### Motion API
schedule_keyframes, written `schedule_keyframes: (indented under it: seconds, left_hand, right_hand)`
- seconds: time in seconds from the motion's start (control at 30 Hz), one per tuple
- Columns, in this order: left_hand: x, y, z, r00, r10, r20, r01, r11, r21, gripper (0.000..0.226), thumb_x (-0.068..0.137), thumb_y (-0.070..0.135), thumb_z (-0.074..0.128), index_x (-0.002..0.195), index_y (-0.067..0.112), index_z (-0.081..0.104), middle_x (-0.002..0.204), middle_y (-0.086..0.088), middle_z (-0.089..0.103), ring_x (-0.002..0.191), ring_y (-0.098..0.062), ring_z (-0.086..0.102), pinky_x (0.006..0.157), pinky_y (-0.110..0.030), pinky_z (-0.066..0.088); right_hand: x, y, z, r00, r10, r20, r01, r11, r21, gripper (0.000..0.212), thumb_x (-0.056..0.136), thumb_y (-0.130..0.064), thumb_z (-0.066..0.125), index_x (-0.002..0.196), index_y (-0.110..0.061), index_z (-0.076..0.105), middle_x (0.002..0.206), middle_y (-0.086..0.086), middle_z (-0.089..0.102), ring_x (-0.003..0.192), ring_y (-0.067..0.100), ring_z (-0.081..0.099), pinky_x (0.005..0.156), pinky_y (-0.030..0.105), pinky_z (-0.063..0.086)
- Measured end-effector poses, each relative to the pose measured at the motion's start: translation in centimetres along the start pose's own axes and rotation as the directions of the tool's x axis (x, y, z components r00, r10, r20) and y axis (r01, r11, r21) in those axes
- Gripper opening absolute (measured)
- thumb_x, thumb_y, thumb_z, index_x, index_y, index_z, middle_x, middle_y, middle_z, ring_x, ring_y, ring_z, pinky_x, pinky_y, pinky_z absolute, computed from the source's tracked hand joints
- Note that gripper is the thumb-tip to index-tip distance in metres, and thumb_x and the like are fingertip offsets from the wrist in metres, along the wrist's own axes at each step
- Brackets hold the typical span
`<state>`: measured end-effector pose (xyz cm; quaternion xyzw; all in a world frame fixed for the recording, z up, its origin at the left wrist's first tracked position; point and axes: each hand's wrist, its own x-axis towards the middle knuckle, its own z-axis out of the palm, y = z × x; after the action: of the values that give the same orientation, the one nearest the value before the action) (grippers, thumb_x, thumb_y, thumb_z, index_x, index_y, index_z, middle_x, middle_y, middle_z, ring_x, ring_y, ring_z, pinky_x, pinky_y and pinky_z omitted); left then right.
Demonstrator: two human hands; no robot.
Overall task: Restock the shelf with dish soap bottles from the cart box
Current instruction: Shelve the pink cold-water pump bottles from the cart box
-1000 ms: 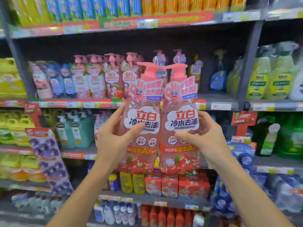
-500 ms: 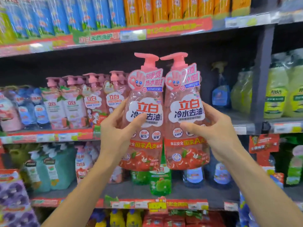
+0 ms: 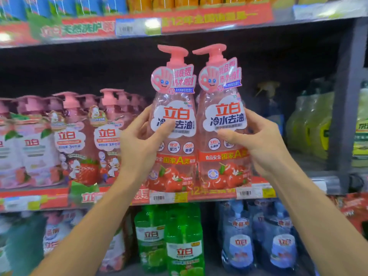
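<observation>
Two pink pump dish soap bottles with strawberry labels are held upright side by side in front of the middle shelf (image 3: 209, 193). My left hand (image 3: 139, 144) grips the left bottle (image 3: 175, 160) from its left side, thumb across the label. My right hand (image 3: 260, 144) grips the right bottle (image 3: 223, 160) from its right side. Their bases hang just above the shelf's price strip, in a dark gap to the right of a row of similar pink bottles (image 3: 89, 140). The cart box is out of view.
Yellow-green refill packs (image 3: 310, 126) and a dim spray bottle (image 3: 272, 108) stand at the right of the same shelf, past a grey upright (image 3: 346, 100). Green bottles (image 3: 175, 244) and blue pouches (image 3: 260, 240) fill the shelf below. Blue and orange products line the top shelf.
Both hands have carried the two bottles up and closer to the middle shelf; the view has risen and moved in, so lower shelves dropped out of sight.
</observation>
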<state>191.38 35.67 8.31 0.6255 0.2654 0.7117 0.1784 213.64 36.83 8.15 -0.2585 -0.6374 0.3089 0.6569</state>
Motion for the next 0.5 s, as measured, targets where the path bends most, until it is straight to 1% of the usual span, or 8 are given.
schedule_keyframes:
  seconds: [0.13,0.2,0.33,0.37,0.43,0.5]
  left_hand:
    - [1.3,-1.9,0.3,1.0,-0.001,0.005,0.001,1.0,-0.027,0.04,0.075,0.031,0.073,0.114,0.034,0.064,0.103,0.008,0.076,0.096,-0.015,0.073,0.078,-0.034,0.061]
    - [1.9,-2.8,0.4,1.0,0.007,0.003,-0.007,0.999,-0.032,0.039,0.076,0.028,0.074,0.112,0.036,0.064,0.102,0.01,0.076,0.097,-0.013,0.073,0.079,-0.032,0.061]
    - [3.0,-4.7,1.0,1.0,0.025,0.01,-0.025,1.0,-0.015,0.033,0.084,0.018,0.073,0.113,0.033,0.065,0.102,0.012,0.076,0.097,-0.009,0.072,0.077,-0.024,0.058]
    - [3.2,-5.1,1.2,1.0,0.026,0.006,-0.026,1.0,-0.007,0.033,0.085,0.019,0.073,0.113,0.032,0.065,0.103,0.011,0.076,0.098,-0.008,0.071,0.078,-0.025,0.059]
    - [3.6,-5.8,1.4,1.0,0.016,-0.005,-0.016,1.0,-0.001,0.034,0.085,0.022,0.073,0.117,0.028,0.065,0.106,0.008,0.075,0.099,-0.01,0.071,0.08,-0.03,0.06]
    - [4.0,-6.4,1.5,1.0,0.019,-0.006,-0.019,1.0,0.015,0.037,0.085,0.023,0.073,0.121,0.022,0.065,0.109,0.005,0.075,0.101,-0.011,0.071,0.082,-0.033,0.06]
  right_hand:
    - [1.6,1.7,0.0,1.0,-0.016,-0.011,0.016,0.999,-0.029,0.054,0.064,-0.019,0.083,0.116,-0.025,0.07,0.103,-0.003,0.077,0.096,0.016,0.073,0.075,0.031,0.06]
    - [2.2,2.6,-0.2,1.0,-0.015,-0.016,0.014,1.0,-0.027,0.053,0.062,-0.02,0.083,0.113,-0.026,0.071,0.104,-0.002,0.077,0.097,0.017,0.073,0.077,0.034,0.059]
    - [3.4,4.0,-0.7,0.999,-0.003,-0.041,0.002,1.0,-0.018,0.057,0.061,-0.022,0.083,0.117,-0.025,0.07,0.106,0.0,0.076,0.099,0.021,0.073,0.08,0.04,0.059]
    - [3.7,4.3,-0.7,0.999,-0.003,-0.045,0.002,1.0,-0.02,0.058,0.062,-0.021,0.083,0.118,-0.023,0.07,0.106,0.001,0.076,0.099,0.021,0.073,0.08,0.04,0.059]
    - [4.3,4.9,-0.8,0.998,0.008,-0.054,-0.008,1.0,-0.008,0.059,0.063,-0.018,0.083,0.12,-0.021,0.069,0.106,0.002,0.077,0.098,0.021,0.073,0.077,0.037,0.059]
    - [4.8,5.4,-0.9,0.998,0.022,-0.058,-0.023,1.0,-0.002,0.058,0.062,-0.018,0.083,0.119,-0.021,0.069,0.105,0.002,0.077,0.097,0.02,0.073,0.075,0.034,0.059]
